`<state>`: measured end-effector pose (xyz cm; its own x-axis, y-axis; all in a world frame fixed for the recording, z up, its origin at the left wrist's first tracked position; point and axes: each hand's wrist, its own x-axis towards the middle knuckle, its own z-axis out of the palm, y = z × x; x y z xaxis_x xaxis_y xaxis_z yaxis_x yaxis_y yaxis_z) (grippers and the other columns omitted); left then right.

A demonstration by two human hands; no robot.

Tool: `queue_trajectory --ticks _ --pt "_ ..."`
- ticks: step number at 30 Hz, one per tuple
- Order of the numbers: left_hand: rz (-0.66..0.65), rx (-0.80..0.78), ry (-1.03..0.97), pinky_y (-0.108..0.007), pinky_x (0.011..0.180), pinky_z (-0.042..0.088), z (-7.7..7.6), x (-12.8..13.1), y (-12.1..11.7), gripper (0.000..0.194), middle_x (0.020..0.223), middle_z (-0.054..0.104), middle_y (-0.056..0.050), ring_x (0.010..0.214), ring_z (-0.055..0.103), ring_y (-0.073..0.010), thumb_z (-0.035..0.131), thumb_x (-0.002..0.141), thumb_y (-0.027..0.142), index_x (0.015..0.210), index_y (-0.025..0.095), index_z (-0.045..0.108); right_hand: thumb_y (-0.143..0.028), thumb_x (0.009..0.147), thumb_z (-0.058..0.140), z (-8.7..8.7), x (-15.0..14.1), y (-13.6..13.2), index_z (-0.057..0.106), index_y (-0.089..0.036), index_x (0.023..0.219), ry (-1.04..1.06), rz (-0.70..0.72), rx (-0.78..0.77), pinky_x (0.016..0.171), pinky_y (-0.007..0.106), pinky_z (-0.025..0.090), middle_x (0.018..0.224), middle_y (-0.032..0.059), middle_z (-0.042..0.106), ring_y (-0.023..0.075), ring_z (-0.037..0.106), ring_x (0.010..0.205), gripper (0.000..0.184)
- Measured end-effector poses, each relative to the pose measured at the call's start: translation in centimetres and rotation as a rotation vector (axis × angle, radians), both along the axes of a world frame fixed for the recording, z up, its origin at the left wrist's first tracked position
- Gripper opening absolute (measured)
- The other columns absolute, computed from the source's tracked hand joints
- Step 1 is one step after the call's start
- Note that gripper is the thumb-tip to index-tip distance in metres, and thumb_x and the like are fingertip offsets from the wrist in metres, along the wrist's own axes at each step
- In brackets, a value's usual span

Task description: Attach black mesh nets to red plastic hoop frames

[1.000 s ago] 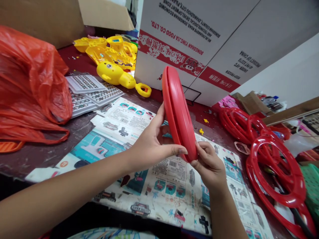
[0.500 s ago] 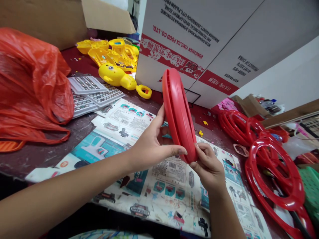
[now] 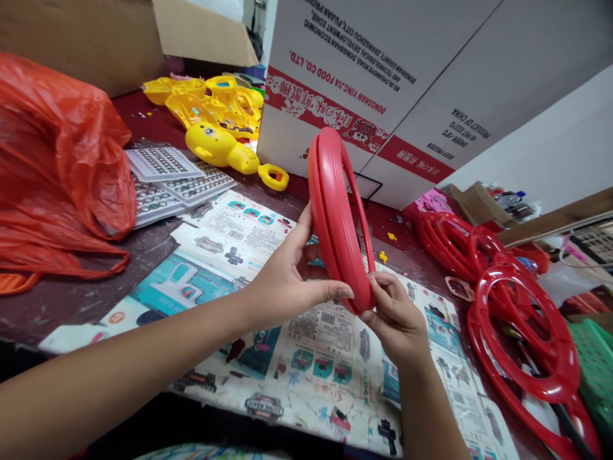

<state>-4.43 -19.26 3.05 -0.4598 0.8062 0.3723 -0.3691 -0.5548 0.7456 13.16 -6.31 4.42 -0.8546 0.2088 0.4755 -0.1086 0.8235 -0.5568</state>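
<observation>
A red plastic ring [image 3: 335, 211] made of two halves stands nearly on edge above the printed cardboard sheet [image 3: 306, 358]. A dark seam runs along its rim between the halves. My left hand [image 3: 292, 268] grips its left side, thumb across the lower rim and fingers behind. With thumb and fingers, my right hand [image 3: 397, 313] pinches the ring's lower right edge. Part of the left fingers is hidden behind the ring.
Several red ring parts [image 3: 531, 332] are piled at the right by a green basket [image 3: 594, 358]. A white carton [image 3: 373, 83] stands behind. At left lie a red plastic bag [image 3: 62, 160], trays of small round pieces [image 3: 163, 166] and a yellow duck-shaped toy [image 3: 220, 147].
The ring has turned slightly, so more of its opening shows on the right and the seam looks narrower. Both hands keep their hold. The whole view has shifted a little.
</observation>
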Motion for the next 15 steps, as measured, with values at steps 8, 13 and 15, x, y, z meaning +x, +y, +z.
queue_trajectory --ticks 8,13,15 --pt "-0.016 -0.006 -0.008 -0.037 0.098 0.056 0.36 -0.05 -0.23 0.099 0.125 0.063 -0.007 0.123 0.057 -0.0275 0.081 0.069 0.013 0.149 0.032 0.025 -0.021 0.089 0.064 -0.21 -0.26 -0.11 0.050 -0.042 0.137 0.029 -0.010 -0.015 0.092 0.037 0.050 0.119 0.0055 0.057 0.0192 0.057 0.107 0.054" --pt "0.003 -0.017 0.009 -0.038 0.095 0.057 0.43 -0.19 -0.14 0.100 0.124 0.063 -0.007 0.120 0.059 -0.0289 0.083 0.069 0.020 0.149 0.032 0.025 -0.024 0.089 0.063 -0.54 -0.19 0.01 0.050 -0.044 0.136 0.036 -0.009 -0.033 0.093 0.037 0.049 0.120 0.0053 0.057 0.0192 0.057 0.108 0.053" --pt "0.015 -0.025 0.014 -0.038 0.094 0.058 0.46 -0.22 -0.13 0.098 0.124 0.063 -0.008 0.120 0.059 -0.0296 0.084 0.067 0.022 0.148 0.031 0.028 -0.024 0.090 0.063 -0.61 -0.15 0.03 0.051 -0.044 0.136 0.052 -0.008 -0.051 0.093 0.037 0.049 0.120 0.0048 0.057 0.0189 0.057 0.108 0.052"
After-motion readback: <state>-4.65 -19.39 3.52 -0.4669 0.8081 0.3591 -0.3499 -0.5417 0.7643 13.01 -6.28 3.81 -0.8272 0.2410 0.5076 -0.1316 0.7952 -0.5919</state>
